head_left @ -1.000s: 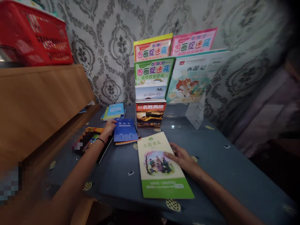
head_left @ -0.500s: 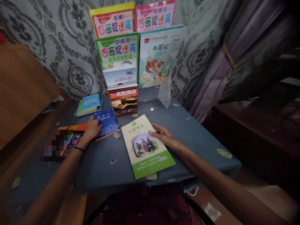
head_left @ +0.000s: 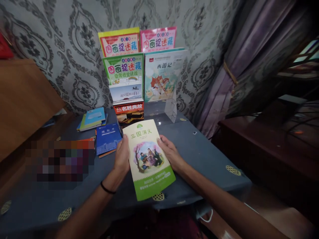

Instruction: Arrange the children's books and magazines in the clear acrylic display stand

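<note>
Between both hands is a cream and green paperback book (head_left: 148, 159), its cover facing up toward me and slightly bowed. My left hand (head_left: 122, 153) grips its left edge, thumb along the side; my right hand (head_left: 169, 150) pinches the upper right edge with the thumb on the cover. The fingers beneath the book are hidden. Just left of my left hand lies a blue booklet (head_left: 107, 139) on top of an orange one. Behind the held book, a clear display rack (head_left: 171, 108) carries a red-titled book (head_left: 129, 111) in its lowest left tier.
Higher in the rack stand a green picture book (head_left: 124, 68), a white and teal book (head_left: 162, 78) and a pink one (head_left: 158, 39). A small book stack (head_left: 92, 119) lies at the table's back left. A blue cloth (head_left: 199, 166) covers the table; a purple curtain (head_left: 219, 86) hangs right.
My left hand has left the blue booklet and moved right to grip the paperback's left edge. The book is now raised and held by both hands. The camera view has shifted.
</note>
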Demonstrator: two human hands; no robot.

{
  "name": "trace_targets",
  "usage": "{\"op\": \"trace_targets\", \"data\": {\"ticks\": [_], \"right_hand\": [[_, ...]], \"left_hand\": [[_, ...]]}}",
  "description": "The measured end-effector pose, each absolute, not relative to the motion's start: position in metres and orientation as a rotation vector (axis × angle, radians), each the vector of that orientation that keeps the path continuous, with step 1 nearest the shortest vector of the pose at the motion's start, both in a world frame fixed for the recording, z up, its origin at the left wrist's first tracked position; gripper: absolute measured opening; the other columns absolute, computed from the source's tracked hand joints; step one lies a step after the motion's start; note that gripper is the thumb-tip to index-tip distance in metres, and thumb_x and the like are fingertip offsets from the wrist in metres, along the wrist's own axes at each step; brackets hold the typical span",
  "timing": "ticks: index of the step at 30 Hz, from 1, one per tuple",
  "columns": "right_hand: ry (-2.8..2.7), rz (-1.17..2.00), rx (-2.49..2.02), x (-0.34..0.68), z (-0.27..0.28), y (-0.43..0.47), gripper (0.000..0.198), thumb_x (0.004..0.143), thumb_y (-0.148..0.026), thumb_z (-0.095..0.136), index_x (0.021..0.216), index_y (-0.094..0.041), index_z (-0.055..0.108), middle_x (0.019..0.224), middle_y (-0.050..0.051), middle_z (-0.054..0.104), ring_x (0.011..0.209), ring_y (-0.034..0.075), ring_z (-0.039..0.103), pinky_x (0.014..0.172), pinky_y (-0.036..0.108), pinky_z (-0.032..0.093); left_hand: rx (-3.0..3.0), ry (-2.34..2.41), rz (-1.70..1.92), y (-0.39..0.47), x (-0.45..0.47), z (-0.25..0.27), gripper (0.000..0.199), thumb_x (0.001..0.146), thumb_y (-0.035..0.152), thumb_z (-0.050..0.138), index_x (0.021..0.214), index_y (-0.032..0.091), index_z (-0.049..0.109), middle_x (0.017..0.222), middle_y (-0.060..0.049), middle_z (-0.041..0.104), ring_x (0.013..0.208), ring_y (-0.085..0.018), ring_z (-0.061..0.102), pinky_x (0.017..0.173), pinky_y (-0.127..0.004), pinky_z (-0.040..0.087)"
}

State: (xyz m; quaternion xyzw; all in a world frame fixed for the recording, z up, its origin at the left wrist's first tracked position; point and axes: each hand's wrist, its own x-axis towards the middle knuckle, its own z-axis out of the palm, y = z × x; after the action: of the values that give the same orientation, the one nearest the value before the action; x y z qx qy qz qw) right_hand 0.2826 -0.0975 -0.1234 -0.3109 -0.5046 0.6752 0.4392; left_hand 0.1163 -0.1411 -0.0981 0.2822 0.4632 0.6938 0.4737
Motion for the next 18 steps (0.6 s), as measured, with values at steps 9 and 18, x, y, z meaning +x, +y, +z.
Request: {"op": "trace_targets", "data": {"ticks": [9,18], "right_hand": [[-1.603,1.467,-1.061,0.323,-0.142,-0.087,0.049,0.086,-0.061,0.059,0.112,-0.02,0.062,0.09,0.008,0.075,0.078,0.025,0.07,0.07,0.037,0.057],[-2.606,0.465,-0.642,0.276,-0.141,-0.11,0.045,0.099,-0.024,0.043,0.141,-0.015,0.053,0.151,0.018,0.05,0.144,0.03,0.041,0.117,0.051,0.036]], "left_hand": [[0.626,1.244,1.326,-0.136,0.102,-0.128,0.031,0.081,0.041,0.075,0.095,0.014,0.068,0.085,-0.009,0.078,0.083,-0.024,0.076,0.07,-0.033,0.062],[0.707,1.205,1.117,-0.134,0.091,-0.137,0.022,0.079,0.023,0.075,0.094,0.016,0.062,0.079,-0.004,0.075,0.063,-0.015,0.072,0.054,-0.021,0.057]]}}
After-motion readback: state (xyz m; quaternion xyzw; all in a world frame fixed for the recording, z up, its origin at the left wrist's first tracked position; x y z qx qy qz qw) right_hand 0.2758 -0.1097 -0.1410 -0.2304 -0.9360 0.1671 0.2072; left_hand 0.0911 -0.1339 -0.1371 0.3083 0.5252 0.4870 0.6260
